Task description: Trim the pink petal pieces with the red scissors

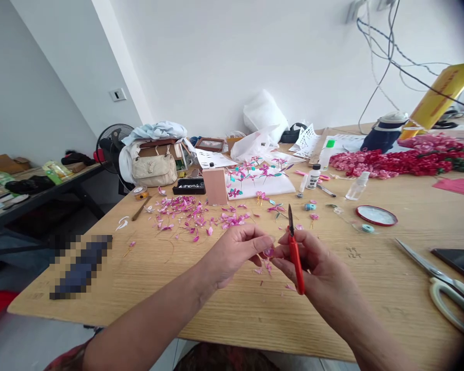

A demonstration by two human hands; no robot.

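In the middle of the view, my left hand [242, 251] pinches a small pink-purple petal [268, 252] between thumb and fingers. My right hand [313, 260] is closed around small red-handled scissors [295, 257], their dark blades pointing up. Its fingertips come close to the petal; whether they also grip it I cannot tell. Beneath both hands lie a few pink scraps [268, 267] on the wooden table [232, 304]. Just beyond my left hand spreads a loose heap of pink petals [185, 208].
Finished-looking pink and teal flowers [251, 170] stand behind a pink block [215, 186]. Large scissors [435, 270] and a red-rimmed dish [377, 215] lie to the right, with a spray bottle [358, 186] and small dropper bottle [313, 176] farther back. Crimson flower bunches [402, 159] cover the back right.
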